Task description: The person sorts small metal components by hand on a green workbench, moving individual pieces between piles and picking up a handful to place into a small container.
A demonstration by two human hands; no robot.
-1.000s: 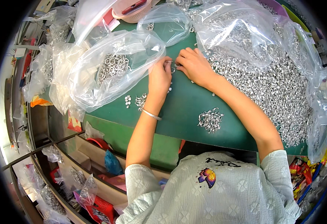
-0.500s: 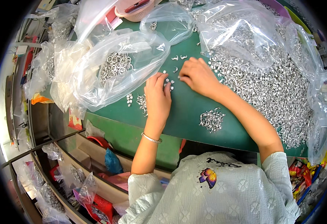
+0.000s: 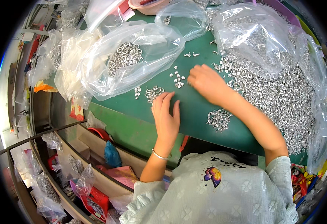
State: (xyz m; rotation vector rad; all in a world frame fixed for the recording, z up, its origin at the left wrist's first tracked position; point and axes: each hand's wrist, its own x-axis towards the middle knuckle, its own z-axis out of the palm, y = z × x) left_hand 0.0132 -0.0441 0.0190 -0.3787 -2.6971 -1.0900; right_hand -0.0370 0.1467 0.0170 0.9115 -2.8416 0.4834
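Note:
My left hand [image 3: 167, 120] has its fingers stretched and its thumb apart, by the near edge of a small pile of curved silver pieces [image 3: 154, 93]. Nothing shows in it. Further right, my right hand [image 3: 211, 85] is curled palm down over the table, its fingertips slightly blurred; what they pinch, if anything, is hidden. Small silver studs [image 3: 178, 80] lie loosely grouped just left of its fingers. Beyond them are two curved silver pieces [image 3: 192, 54] side by side. A few more studs [image 3: 137, 92] sit left of the small pile. Another pile of curved pieces [image 3: 219, 120] lies nearer me.
A great heap of silver pieces [image 3: 275, 104] covers the right of the green table [image 3: 197, 127], partly under clear plastic [image 3: 245, 33]. At the left lies a clear bag [image 3: 156, 41] with silver rings [image 3: 125, 58]. An open drawer [image 3: 96, 149] stands below the table's left edge.
My left hand has drawn back from the studs toward the small pile, uncovering them. A single curved piece near my right fingers is out of sight. The whole view has shifted slightly.

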